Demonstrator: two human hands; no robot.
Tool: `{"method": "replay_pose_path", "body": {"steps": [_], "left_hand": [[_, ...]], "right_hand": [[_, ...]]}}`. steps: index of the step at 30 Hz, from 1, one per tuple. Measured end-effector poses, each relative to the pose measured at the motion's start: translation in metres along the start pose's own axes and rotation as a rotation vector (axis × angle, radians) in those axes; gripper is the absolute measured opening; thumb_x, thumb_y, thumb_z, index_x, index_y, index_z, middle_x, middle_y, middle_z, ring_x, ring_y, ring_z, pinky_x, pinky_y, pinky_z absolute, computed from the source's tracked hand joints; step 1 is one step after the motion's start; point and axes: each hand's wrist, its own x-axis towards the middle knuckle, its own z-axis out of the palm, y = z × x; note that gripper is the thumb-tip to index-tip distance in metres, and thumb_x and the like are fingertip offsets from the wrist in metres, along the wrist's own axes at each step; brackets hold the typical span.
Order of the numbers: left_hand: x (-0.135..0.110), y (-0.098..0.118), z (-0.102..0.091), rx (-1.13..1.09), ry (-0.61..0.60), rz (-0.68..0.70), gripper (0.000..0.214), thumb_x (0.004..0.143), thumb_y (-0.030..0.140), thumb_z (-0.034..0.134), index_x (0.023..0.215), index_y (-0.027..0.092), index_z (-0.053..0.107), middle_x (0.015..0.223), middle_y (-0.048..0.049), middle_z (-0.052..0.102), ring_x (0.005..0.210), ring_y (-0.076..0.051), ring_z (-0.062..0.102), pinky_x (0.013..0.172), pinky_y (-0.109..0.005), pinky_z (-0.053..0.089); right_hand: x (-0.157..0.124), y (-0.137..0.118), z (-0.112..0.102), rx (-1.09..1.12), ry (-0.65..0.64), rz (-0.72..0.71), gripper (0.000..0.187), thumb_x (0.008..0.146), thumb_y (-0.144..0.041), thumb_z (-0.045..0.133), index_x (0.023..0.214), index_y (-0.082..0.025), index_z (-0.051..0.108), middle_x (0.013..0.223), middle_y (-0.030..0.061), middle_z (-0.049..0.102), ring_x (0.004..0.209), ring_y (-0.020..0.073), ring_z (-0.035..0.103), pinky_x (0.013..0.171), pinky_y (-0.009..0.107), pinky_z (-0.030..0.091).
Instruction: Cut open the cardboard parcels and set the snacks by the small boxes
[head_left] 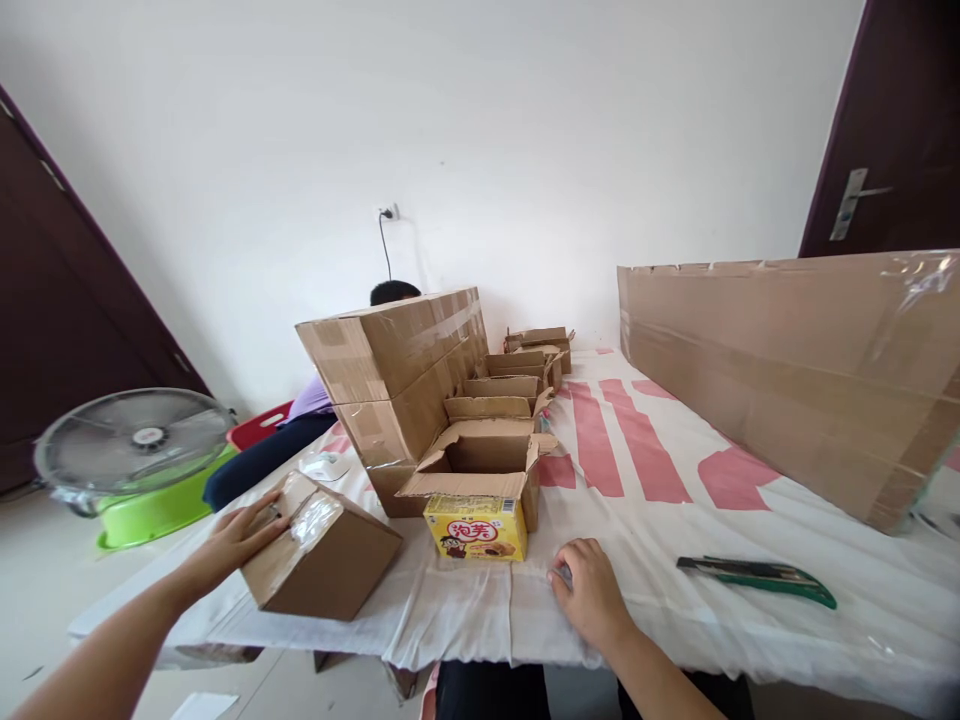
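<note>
My left hand (236, 545) lies on the taped top of a closed cardboard box (341, 560) at the table's left edge, fingers stretched over it. To the right of that box, a yellow snack box (478, 530) with red and white lettering stands upright against an open cardboard box (487, 457). My right hand (589, 590) rests on the cloth near the table's front edge, fingers curled; whatever may be inside them is hidden. Farther right lies a green-handled utility knife (757, 577).
Taped cartons form a stack (405, 380) at centre left, with open boxes (506, 385) in a row beside it. A long carton (780, 370) stands at right. Behind the stack sits a person (394, 291). A fan (139, 440) rests over a green basin (154, 515) at left.
</note>
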Motion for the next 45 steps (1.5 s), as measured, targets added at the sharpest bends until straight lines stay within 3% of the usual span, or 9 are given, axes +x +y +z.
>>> {"method": "replay_pose_path", "body": {"steps": [7, 14, 20, 23, 26, 30, 37, 41, 45], "left_hand": [[-0.024, -0.011, -0.008, -0.133, 0.009, 0.087, 0.076, 0.077, 0.083, 0.027, 0.125, 0.029, 0.051, 0.121, 0.0003, 0.053, 0.126, -0.031, 0.045, 0.110, -0.051, 0.029], [-0.067, 0.032, -0.012, -0.215, -0.085, 0.261, 0.070, 0.075, 0.081, 0.036, 0.120, 0.032, 0.057, 0.124, 0.0010, 0.058, 0.118, -0.029, 0.054, 0.107, -0.051, 0.034], [-0.088, 0.075, -0.019, -0.005, -0.328, 0.416, 0.051, 0.085, 0.059, 0.037, 0.113, 0.029, 0.067, 0.121, -0.0102, 0.064, 0.110, -0.032, 0.060, 0.094, -0.048, 0.048], [-0.107, 0.100, -0.020, 0.014, -0.354, 0.382, 0.047, 0.090, 0.050, 0.033, 0.121, 0.029, 0.062, 0.121, -0.0090, 0.065, 0.109, -0.030, 0.063, 0.089, -0.044, 0.051], [-0.135, 0.127, -0.016, -0.043, -0.382, 0.331, 0.053, 0.092, 0.050, 0.033, 0.136, 0.026, 0.050, 0.123, -0.0102, 0.062, 0.106, -0.029, 0.066, 0.086, -0.042, 0.053], [-0.169, 0.159, 0.004, -0.154, -0.403, 0.405, 0.057, 0.093, 0.050, 0.039, 0.144, 0.027, 0.038, 0.130, -0.0117, 0.057, 0.107, -0.029, 0.065, 0.087, -0.041, 0.053], [-0.191, 0.205, 0.051, -0.374, -0.376, 0.542, 0.054, 0.094, 0.044, 0.040, 0.146, 0.029, 0.036, 0.138, -0.0127, 0.050, 0.119, -0.030, 0.057, 0.090, -0.044, 0.053], [-0.187, 0.222, 0.064, -0.502, -0.349, 0.453, 0.044, 0.095, 0.044, 0.038, 0.133, 0.030, 0.054, 0.124, -0.0107, 0.056, 0.116, -0.029, 0.057, 0.096, -0.049, 0.048], [-0.185, 0.225, 0.085, -0.751, -0.173, 0.357, 0.041, 0.092, 0.047, 0.043, 0.125, 0.029, 0.060, 0.145, -0.0087, 0.040, 0.137, -0.032, 0.035, 0.112, -0.056, 0.029]], "right_hand": [[0.000, 0.000, 0.000, -0.008, -0.005, 0.002, 0.007, 0.078, -0.013, 0.061, 0.077, -0.020, 0.062, 0.085, 0.0042, 0.065, 0.089, 0.0239, 0.055, 0.080, 0.034, 0.041], [0.000, -0.001, 0.000, -0.023, -0.003, -0.011, 0.006, 0.079, -0.015, 0.060, 0.077, -0.020, 0.062, 0.085, 0.0047, 0.065, 0.089, 0.0249, 0.056, 0.079, 0.036, 0.043], [-0.003, 0.004, 0.001, 0.157, 0.042, 0.025, 0.006, 0.082, -0.023, 0.057, 0.083, -0.020, 0.062, 0.088, 0.0066, 0.068, 0.090, 0.0257, 0.061, 0.083, 0.039, 0.048], [-0.025, 0.005, 0.001, 0.379, 0.092, 0.049, 0.037, 0.086, -0.045, 0.056, 0.113, -0.019, 0.057, 0.113, 0.0120, 0.066, 0.108, 0.0274, 0.060, 0.093, 0.041, 0.048], [-0.054, 0.004, 0.001, 0.538, 0.065, -0.066, 0.080, 0.081, -0.066, 0.055, 0.143, -0.021, 0.032, 0.145, 0.0149, 0.044, 0.133, 0.0305, 0.043, 0.108, 0.045, 0.038], [-0.075, 0.006, -0.004, 0.612, 0.115, -0.170, 0.115, 0.068, -0.080, 0.057, 0.152, -0.018, 0.010, 0.156, 0.0185, 0.024, 0.142, 0.0370, 0.027, 0.113, 0.050, 0.030], [-0.081, 0.042, -0.028, 0.589, 0.418, 0.055, 0.078, 0.084, -0.047, 0.063, 0.147, -0.020, 0.027, 0.145, 0.0167, 0.046, 0.130, 0.0317, 0.048, 0.104, 0.043, 0.045], [-0.089, 0.062, -0.027, 0.505, 0.493, 0.106, 0.064, 0.087, -0.043, 0.061, 0.141, -0.019, 0.037, 0.139, 0.0157, 0.052, 0.127, 0.0285, 0.051, 0.098, 0.038, 0.050], [-0.093, 0.067, -0.026, 0.343, 0.514, 0.033, 0.058, 0.087, -0.041, 0.061, 0.138, -0.020, 0.041, 0.132, 0.0162, 0.058, 0.116, 0.0296, 0.060, 0.088, 0.037, 0.056]]}}
